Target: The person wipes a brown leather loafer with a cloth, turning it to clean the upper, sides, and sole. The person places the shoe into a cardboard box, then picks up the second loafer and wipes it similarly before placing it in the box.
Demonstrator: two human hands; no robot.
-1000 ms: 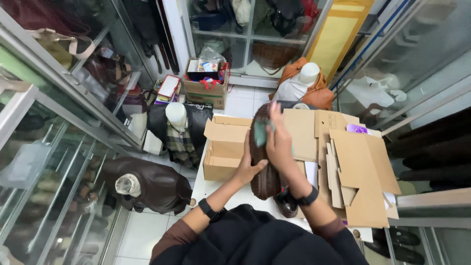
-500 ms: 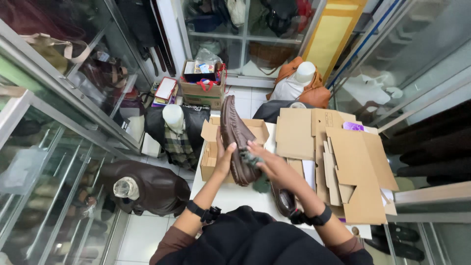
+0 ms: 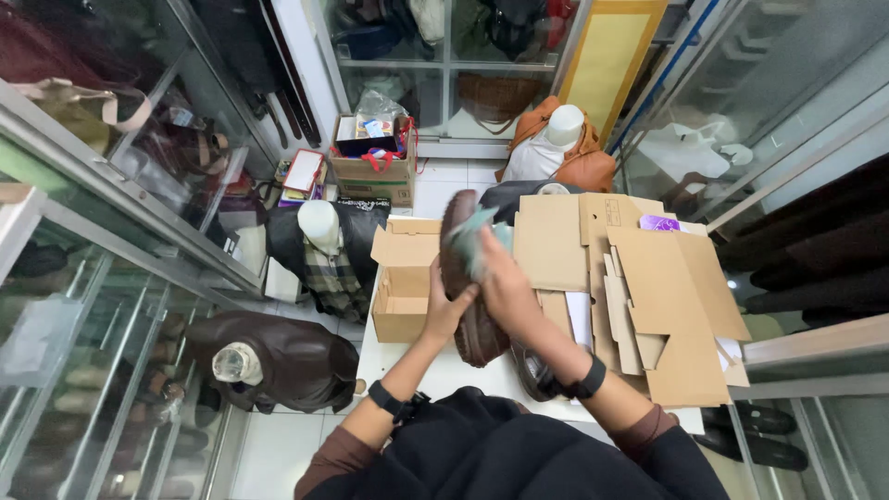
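Nearest the camera, both forearms rise from dark sleeves, each with a black wristband, and meet over a white table (image 3: 435,375). The left hand (image 3: 446,310) sits at about 7 o'clock of a dark brown leather shoe (image 3: 468,292), its fingers curled round the shoe's left flank in a closed grasp. The right hand (image 3: 505,278) lies at 3 o'clock of the shoe and slightly above it, fingers pressed together around a pale teal cloth (image 3: 474,239) that is blurred against the upper part of the leather. The shoe is held up off the table between the two hands, its long axis running from 12 to 6 o'clock, one end toward the person's chest and the other pointing away; which end is the toe cannot be told. Its surface looks smooth, dark and slightly glossy. A second dark shoe (image 3: 532,370) rests on the table under the right wrist. At 9 o'clock of the held shoe an open cardboard box (image 3: 403,278) stands just beside it; at 2 to 4 o'clock flat cardboard sheets (image 3: 648,278) lie stacked. Farther off, mannequin busts in leather jackets (image 3: 324,250) and glass display cases (image 3: 111,185) surround the table.
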